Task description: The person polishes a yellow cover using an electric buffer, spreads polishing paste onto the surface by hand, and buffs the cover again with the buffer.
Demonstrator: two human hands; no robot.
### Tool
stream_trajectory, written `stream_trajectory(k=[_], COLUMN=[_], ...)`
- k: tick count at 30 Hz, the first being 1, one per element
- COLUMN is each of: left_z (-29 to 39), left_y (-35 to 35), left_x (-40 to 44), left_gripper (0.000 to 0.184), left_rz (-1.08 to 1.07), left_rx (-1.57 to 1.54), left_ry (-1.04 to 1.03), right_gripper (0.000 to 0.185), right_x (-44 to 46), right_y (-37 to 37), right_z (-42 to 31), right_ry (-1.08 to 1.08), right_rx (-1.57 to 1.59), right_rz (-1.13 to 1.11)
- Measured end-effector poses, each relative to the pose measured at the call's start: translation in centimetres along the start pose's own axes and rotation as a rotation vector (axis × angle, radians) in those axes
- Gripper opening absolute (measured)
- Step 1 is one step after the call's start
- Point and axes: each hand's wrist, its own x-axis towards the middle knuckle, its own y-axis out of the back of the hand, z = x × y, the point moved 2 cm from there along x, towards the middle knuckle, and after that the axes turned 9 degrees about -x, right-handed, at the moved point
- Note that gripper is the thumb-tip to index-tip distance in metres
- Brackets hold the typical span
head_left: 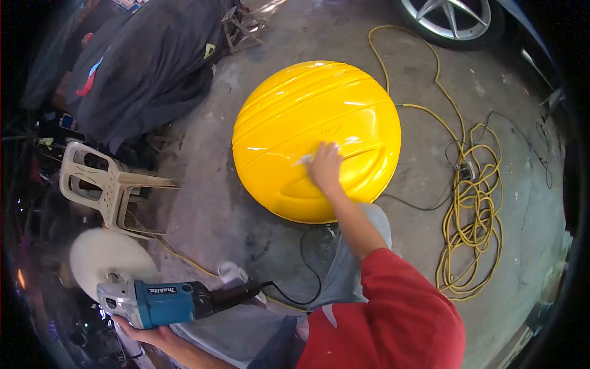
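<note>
My left hand supports a blue and black Makita polisher from below, its fingers closed around the front housing. The polisher's round white buffing pad faces away to the left, clear of the yellow piece. In front of me lies a glossy yellow domed cover with raised ridges and a moulded recess. My right hand rests on its surface near the recess, fingers laid against it and slightly blurred. Nothing shows in that hand. White reflections lie on the yellow surface around it.
A beige plastic chair stands at left, near a dark cloth-covered shape. At right lies a coiled yellow cord on the concrete floor. A car wheel is at the top right. The polisher's black cable runs past my legs.
</note>
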Motion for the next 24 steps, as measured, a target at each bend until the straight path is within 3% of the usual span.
stream_trajectory(k=[2,6,8,9,10,12,15,16,17,20,22,23,24], left_z=[-1.2,-5.3,-8.1,-9.7,-11.0,-14.1,-19.8,-21.1,-22.2,-25.3,-28.3,-28.7,-29.9], left_y=[-0.1,-4.1,-4.7,-5.0,-5.7,-7.0,-7.1,-7.3,-7.2,-7.5,-7.5,-8.4,-8.9], left_x=[1.2,2.4,4.0,4.8,5.4,6.0,8.2,8.8,9.1,10.6,12.5,12.9,13.6], left_gripper=[0.067,0.067,0.066,0.066,0.065,0.063,0.059,0.059,0.059,0.058,0.058,0.061,0.061], left_rz=[-0.044,-0.048,-0.130,-0.155,-0.175,-0.154,-0.188,-0.187,-0.204,-0.207,-0.318,-0.336,-0.350], left_rx=[-0.017,-0.028,-0.087,-0.095,-0.107,-0.159,-0.158,-0.166,-0.156,-0.124,-0.179,-0.154,-0.160], left_ry=[0.053,0.127,0.235,0.271,0.311,0.412,0.478,0.501,0.538,0.636,0.681,0.721,0.743], right_gripper=[0.078,0.080,0.081,0.078,0.078,0.073,0.066,0.063,0.062,0.069,0.078,0.086,0.089], right_x=[-3.1,-3.6,-2.0,-2.5,-3.4,-4.5,-0.7,2.0,4.0,8.3,8.6,7.5,6.5], right_y=[-1.3,-0.6,-1.8,-3.7,-2.2,-0.3,-1.1,-0.9,-0.2,0.1,-2.2,-3.3,-3.7], right_z=[-3.3,-5.1,-2.8,-2.6,-3.3,-5.4,-3.6,-2.3,-1.3,-1.0,-2.4,-3.9,-6.1], right_ry=[0.374,0.415,0.055,0.140,0.132,0.424,0.426,0.278,0.214,0.136,0.284,0.290,0.154], right_rx=[0.158,0.262,-0.021,-0.133,-0.148,0.265,0.268,0.274,0.232,0.211,-0.055,-0.098,-0.069], right_rz=[-0.456,-0.214,0.044,0.076,0.081,-0.529,-0.053,-0.090,0.036,-0.003,0.148,0.071,-0.256])
